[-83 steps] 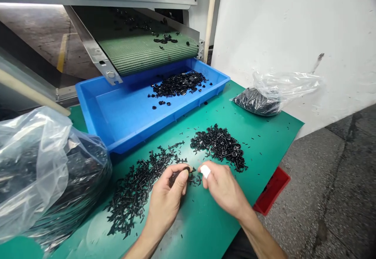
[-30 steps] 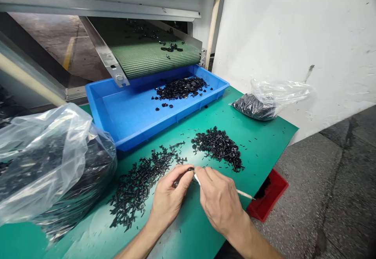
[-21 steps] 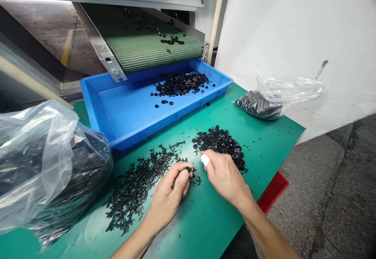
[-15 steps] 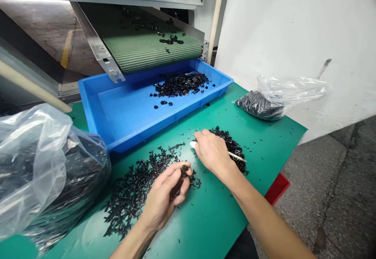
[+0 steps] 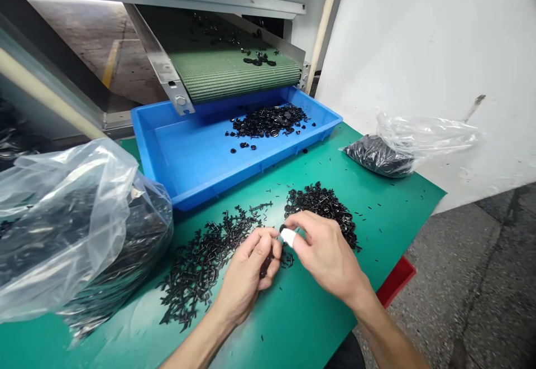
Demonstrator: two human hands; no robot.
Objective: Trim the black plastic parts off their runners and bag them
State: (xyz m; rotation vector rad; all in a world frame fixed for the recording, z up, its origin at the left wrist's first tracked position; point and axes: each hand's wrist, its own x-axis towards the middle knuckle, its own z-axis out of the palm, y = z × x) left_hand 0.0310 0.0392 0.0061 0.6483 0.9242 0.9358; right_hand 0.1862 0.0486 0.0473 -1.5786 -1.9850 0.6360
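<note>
My left hand [image 5: 253, 271] is curled closed around small black plastic parts [image 5: 264, 266], mostly hidden by its fingers. Close to its fingertips, my right hand [image 5: 324, 249] pinches a small round black part [image 5: 282, 228] between thumb and forefinger. A white covering [image 5: 287, 236] wraps the right thumb tip. Left of the hands, a loose spread of thin, branched black pieces [image 5: 209, 257] lies on the green table. Behind my right hand is a denser heap of black parts [image 5: 320, 201].
A blue tray [image 5: 201, 185] holding black round parts stands below a green conveyor belt [image 5: 238, 81] carrying more. A large clear bag [image 5: 104, 218] of black parts is at left, a smaller bag [image 5: 379, 154] at right. A red bin [image 5: 396, 282] sits below the table [image 5: 301, 313] edge.
My right hand has come back from the heap to my left fingertips, now with a small round part. The thin pale stick seen at that hand earlier is out of sight. The view has shifted slightly.
</note>
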